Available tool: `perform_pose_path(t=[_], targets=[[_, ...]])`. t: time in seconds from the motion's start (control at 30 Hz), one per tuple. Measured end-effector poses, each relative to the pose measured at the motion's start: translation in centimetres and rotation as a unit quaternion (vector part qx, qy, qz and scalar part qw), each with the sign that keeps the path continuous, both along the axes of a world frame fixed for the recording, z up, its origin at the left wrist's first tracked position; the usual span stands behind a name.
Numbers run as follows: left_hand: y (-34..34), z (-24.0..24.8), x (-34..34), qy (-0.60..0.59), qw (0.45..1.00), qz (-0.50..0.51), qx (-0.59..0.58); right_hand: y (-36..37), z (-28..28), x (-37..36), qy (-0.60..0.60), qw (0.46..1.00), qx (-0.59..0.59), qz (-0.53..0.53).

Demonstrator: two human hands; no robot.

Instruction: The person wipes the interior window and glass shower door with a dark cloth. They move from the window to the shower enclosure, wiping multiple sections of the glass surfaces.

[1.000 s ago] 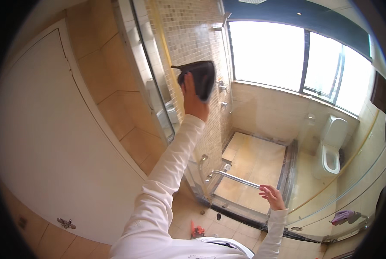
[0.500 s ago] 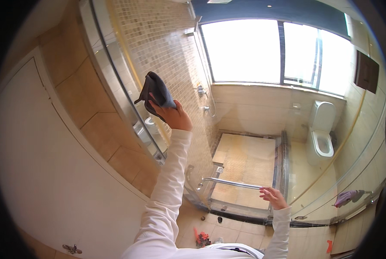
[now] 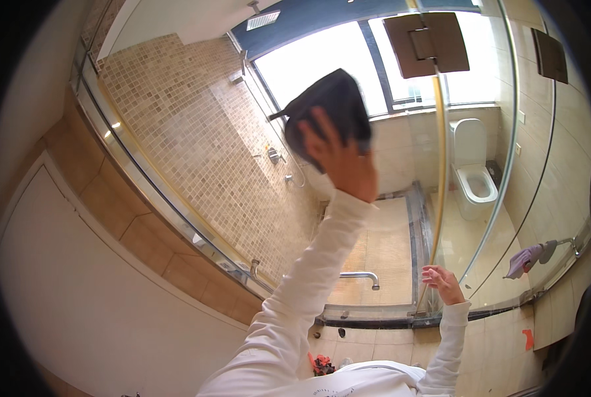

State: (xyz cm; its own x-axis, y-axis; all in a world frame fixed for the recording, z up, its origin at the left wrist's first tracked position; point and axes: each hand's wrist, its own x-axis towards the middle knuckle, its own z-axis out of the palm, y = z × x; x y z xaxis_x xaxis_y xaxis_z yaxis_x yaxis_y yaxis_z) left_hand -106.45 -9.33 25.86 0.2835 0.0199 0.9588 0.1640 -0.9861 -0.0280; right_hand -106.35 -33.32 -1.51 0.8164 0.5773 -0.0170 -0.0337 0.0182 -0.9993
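Note:
My left hand [image 3: 348, 159] is raised in front of the window, its fingers spread across a folded dark cloth [image 3: 332, 106] with a small loop at one corner. The hand and cloth are slightly blurred; the cloth lies flat toward the glass shower panel, and I cannot tell how firmly it touches. Lower on the right, my right hand [image 3: 445, 284] has its fingers apart and slightly bent at the yellow-edged side of the glass door. No object shows in it. A chrome bar handle [image 3: 360, 274] stands out left of that hand.
Beyond the glass are a mosaic wall [image 3: 176, 119], a shower mixer [image 3: 273, 155] and a white toilet [image 3: 470, 172]. A purple cloth [image 3: 524, 262] hangs on a chrome handle at right. Red and black items [image 3: 322, 364] lie on the floor. A brown hinge plate [image 3: 427, 45] is at the top.
My left hand has swept the cloth to the right, from the left metal frame to before the window. My right hand has moved slightly right and up, off the bar handle's end. The view has shifted.

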Motion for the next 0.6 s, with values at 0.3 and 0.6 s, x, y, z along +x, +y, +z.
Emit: perform_pose_path(t=[0.3, 0.6], targets=[[-6.1, -2.1, 0.9, 0.162, 0.973, -0.138, 0.094, 0.3, -0.6, -1.3, 0.027, 0.999, 0.017, -0.002], [10.8, -0.7, -8.7, 0.094, 0.995, 0.02, 0.03, 11.8, -1.2, -4.8, 0.025, 0.996, -0.001, 0.083]])
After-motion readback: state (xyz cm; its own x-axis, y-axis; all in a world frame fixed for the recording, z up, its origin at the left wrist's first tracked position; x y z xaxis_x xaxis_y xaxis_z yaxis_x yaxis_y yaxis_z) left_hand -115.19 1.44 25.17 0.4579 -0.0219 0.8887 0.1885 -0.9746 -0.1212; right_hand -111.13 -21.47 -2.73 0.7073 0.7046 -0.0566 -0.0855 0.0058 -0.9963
